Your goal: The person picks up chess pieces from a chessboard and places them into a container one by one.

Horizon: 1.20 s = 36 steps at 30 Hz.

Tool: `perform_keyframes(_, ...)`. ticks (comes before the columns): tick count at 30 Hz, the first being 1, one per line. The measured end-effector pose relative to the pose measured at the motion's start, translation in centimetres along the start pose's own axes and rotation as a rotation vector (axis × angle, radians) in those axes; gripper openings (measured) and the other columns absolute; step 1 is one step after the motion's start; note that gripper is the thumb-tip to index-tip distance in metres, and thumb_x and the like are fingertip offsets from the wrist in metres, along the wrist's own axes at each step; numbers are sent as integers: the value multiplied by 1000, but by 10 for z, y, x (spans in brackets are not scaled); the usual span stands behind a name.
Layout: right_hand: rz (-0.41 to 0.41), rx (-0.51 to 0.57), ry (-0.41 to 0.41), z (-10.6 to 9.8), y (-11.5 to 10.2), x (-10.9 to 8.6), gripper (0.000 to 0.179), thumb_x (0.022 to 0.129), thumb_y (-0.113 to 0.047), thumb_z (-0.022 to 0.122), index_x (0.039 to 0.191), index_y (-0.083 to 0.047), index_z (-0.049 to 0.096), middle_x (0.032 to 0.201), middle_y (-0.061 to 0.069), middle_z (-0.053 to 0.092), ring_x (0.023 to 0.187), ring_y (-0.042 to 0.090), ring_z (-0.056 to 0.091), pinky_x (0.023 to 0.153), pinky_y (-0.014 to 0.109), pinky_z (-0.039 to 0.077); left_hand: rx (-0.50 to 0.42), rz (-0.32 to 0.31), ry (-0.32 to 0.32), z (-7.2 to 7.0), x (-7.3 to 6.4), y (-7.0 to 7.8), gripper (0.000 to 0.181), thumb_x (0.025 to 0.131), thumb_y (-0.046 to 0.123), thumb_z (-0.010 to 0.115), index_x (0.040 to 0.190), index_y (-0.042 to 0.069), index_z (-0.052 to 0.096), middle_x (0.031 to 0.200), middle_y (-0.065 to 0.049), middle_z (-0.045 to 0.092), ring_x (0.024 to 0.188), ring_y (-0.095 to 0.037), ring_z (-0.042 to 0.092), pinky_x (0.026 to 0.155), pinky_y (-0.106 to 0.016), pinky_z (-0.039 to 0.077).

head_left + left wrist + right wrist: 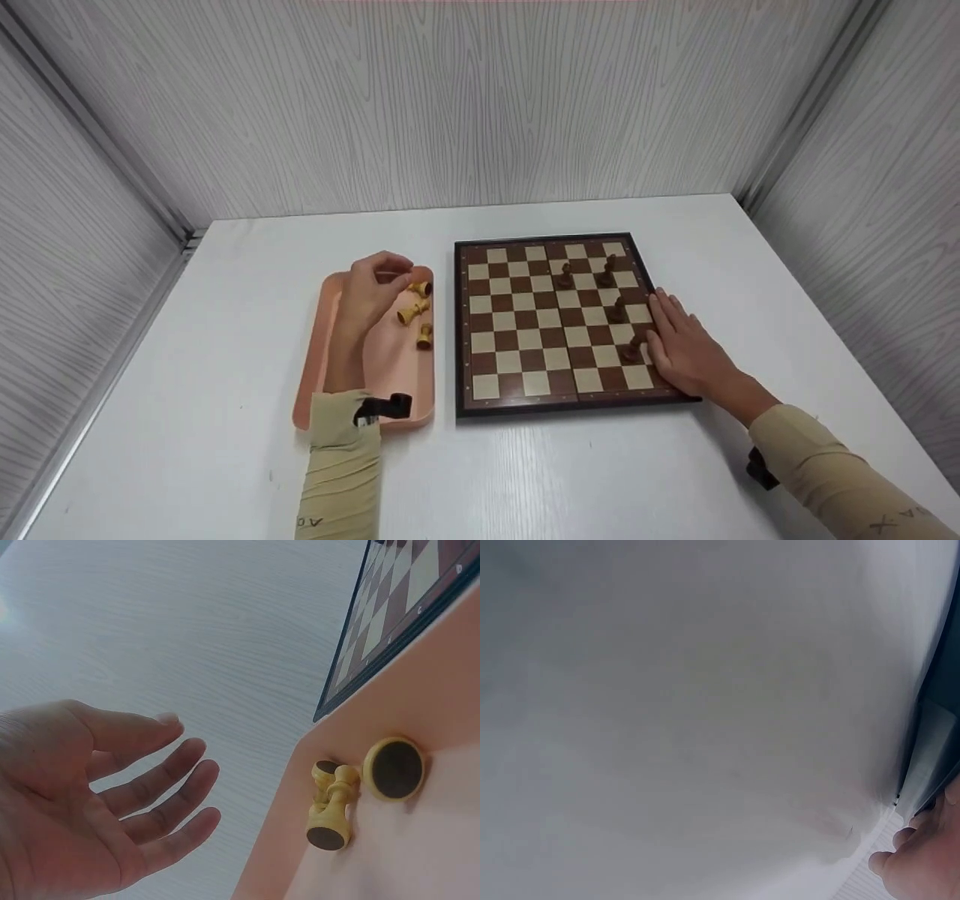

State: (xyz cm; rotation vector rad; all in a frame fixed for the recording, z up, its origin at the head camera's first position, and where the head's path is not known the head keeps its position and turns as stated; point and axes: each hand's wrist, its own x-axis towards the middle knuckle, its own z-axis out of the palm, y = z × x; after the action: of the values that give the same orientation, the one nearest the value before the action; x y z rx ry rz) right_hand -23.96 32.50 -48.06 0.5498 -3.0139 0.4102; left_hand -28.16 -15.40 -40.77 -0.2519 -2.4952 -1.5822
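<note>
My left hand (366, 296) hovers over the pink tray (390, 382), its fingers loosely bent. Nothing is between the thumb and fingers in the left wrist view, where the hand (112, 795) shows its palm. Three light yellow chess pieces lie on their sides along the tray's right wall: one (422, 288) by the fingertips, a second (412, 312) below it, a third (425, 337) nearest me. My right hand (688, 349) rests with straight fingers along the right edge of the chessboard (577, 402). Close to its thumb stands a dark chess piece (634, 349).
More dark pieces stand on the board's right half: one (618, 310) above the thumb, another (608, 272) farther back, and one (565, 277) near the fold line. Tray and board sit side by side on a white table (517, 480). Grey wood-grain panels (480, 105) enclose the back and sides.
</note>
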Motion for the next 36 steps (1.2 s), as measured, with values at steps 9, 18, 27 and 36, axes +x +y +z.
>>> perform_keyframes(9, -7, -1, 14, 1, -1, -2, 62, 110, -27, 35, 159, 8, 19, 167, 26, 17, 152, 47, 18, 116, 67, 24, -28, 8, -61, 21, 2, 11, 19, 99, 2, 64, 116, -5, 69, 113, -21, 69, 108, -35, 65, 94, -47, 53)
perform_keyframes(18, -6, 4, 4, 4, 0, -4, 62, 110, -26, 35, 159, 9, 19, 166, 27, 17, 151, 48, 18, 116, 67, 24, -27, 58, -114, 45, 5, 24, 21, 99, 6, 66, 117, -2, 69, 115, -18, 69, 111, -32, 64, 96, -45, 52)
perform_keyframes(27, 1, -1, -23, 2, 1, 1, 64, 111, -29, 32, 160, 7, 16, 168, 25, 13, 153, 46, 14, 117, 66, 21, -3, 100, -162, 70, 12, 40, 21, 100, 7, 66, 118, -1, 70, 114, -17, 70, 107, -30, 65, 94, -41, 53)
perform_keyframes(36, 6, -3, -26, 2, 1, 2, 64, 111, -30, 32, 160, 6, 15, 168, 25, 12, 153, 45, 14, 118, 66, 20, 26, 124, -208, 94, 16, 40, 18, 100, 7, 66, 116, 0, 70, 114, -16, 70, 109, -30, 66, 95, -39, 53)
